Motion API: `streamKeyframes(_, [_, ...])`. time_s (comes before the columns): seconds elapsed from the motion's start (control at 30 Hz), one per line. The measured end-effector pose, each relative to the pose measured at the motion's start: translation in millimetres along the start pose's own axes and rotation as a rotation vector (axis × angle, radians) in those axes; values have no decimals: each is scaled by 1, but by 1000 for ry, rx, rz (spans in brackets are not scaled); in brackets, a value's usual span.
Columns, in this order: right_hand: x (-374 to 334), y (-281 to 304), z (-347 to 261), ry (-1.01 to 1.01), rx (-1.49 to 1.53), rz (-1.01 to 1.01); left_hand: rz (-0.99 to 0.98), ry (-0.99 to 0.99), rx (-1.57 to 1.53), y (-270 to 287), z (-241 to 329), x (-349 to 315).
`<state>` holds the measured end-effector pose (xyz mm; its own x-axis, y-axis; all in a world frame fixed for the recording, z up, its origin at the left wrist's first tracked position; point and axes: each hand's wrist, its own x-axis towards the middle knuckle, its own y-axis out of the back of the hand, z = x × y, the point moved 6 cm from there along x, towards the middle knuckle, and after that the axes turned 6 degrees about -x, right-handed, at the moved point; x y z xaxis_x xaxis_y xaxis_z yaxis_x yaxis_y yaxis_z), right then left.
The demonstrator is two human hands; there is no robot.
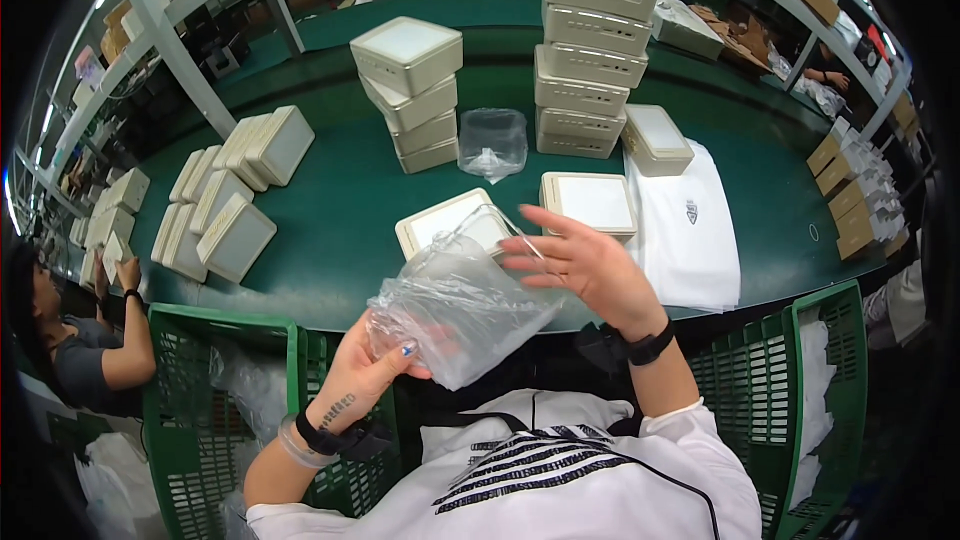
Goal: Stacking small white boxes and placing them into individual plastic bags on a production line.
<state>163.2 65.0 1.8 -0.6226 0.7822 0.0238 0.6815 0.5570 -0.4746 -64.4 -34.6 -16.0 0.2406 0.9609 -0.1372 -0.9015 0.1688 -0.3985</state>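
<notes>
My left hand (365, 365) grips a clear plastic bag (470, 325) at its lower left side, thumb on top of the film. My right hand (600, 275) is spread beside the bag's upper right edge, its fingers apart. A thin strip of the bag's edge crosses near those fingertips; whether they touch it I cannot tell. Just beyond the bag lies a flat cream box-shaped device (435, 227) with a white top, partly covered by the film. To its right, behind my right hand, lies another cream device (590, 202).
A tall stack of cream devices (585, 60) and a shorter, uneven stack (405, 105) flank a clear bag (492, 140). More devices (235, 220) stand leftward. White folded bags (690, 230) lie right. Green crates (225, 315) flank me. A co-worker (90, 340) sits left.
</notes>
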Motion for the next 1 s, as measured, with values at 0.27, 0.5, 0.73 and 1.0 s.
streamKeyframes(0.27, [13, 13, -1, 101, -88, 245, 782, -384, 438, 144, 99, -107])
streamKeyframes(0.5, [19, 25, -6, 78, -143, 191, 917, -219, 1165, 266, 121, -216])
streamKeyframes(0.73, [26, -4, 4, 46, -193, -44, 375, -117, 346, 100, 76, -53])
streamKeyframes(1.0, [20, -23, 17, 82, -378, -227, -513, 313, -327, -53, -16, 22])
